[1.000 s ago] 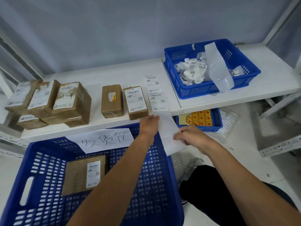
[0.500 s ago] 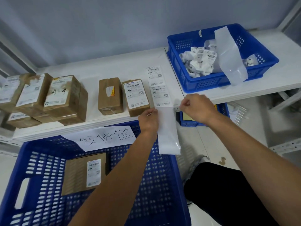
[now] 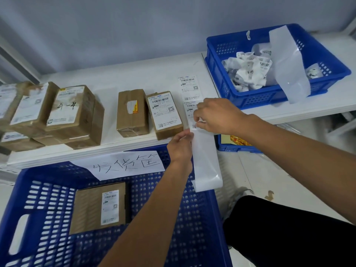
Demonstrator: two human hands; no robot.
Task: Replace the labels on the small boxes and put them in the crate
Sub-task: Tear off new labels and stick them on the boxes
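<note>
At the far left of the white shelf point(image 3: 125, 74), a pile of brown boxes point(image 3: 38, 112) sits packed close together. Some of them run off the left side of the view. The front one has "4-4" written on it.

Below the shelf's front edge is the big blue crate point(image 3: 25, 189). A paper sign point(image 3: 123, 164) hangs over its back rim. One packed box point(image 3: 98, 207) with a label lies flat inside, near the back wall. There is lots of bare crate floor around it.

Past a bare gap on the shelf, two small boxes stand just beside each other near the front edge. One is a plain box point(image 3: 132, 112) with only a little yellow sticker. The other is a labelled box point(image 3: 165, 114).

Right next to them, the label strip point(image 3: 187, 83) lies flat and runs up to the shelf edge. Its blank backing paper point(image 3: 206, 160) hangs down over the edge, above the crate's right corner. The left hand point(image 3: 181, 145) has curled fingers and pinches the left side of the backing paper just under the edge. The right hand point(image 3: 217, 116) is bent down at the edge, and its fingertips pinch the bottom label point(image 3: 190, 110).

Only a thin bit of bare shelf lies between that hand and the small blue basket point(image 3: 250, 97). The basket holds crumpled old labels point(image 3: 248, 72). A loose blank strip point(image 3: 289, 64) flops over its front wall. A lower blue bin point(image 3: 231, 149) peeks out under the shelf, behind the right arm.
</note>
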